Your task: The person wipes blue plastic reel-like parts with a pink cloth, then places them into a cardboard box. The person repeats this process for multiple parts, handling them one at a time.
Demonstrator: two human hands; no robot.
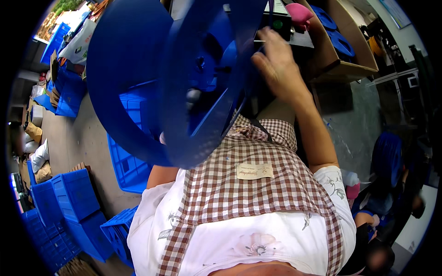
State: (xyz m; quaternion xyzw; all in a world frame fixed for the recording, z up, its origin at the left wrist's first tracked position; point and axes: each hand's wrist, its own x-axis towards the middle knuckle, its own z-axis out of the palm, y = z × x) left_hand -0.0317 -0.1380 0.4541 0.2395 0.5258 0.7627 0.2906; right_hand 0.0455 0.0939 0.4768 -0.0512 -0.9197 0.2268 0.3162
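Observation:
A large blue plastic reel (152, 78) with two wide flanges and spoke openings is held up in front of my chest, tilted on edge. My left forearm runs up under it, and my left hand (162, 137) is almost wholly hidden behind the lower flange, with only a fingertip showing at the rim. My right hand (276, 64) is stretched out past the reel's right edge. Its fingers are apart and it holds nothing, reaching at a black box with a green button (277, 24). I wear a brown checked apron (248, 184).
A blue lattice crate (126, 161) stands on the floor under the reel, and more blue crates (69, 198) are stacked at lower left. A cardboard box (350, 55) with blue discs and a pink object (299, 14) sit at upper right. Another person (391, 221) is at lower right.

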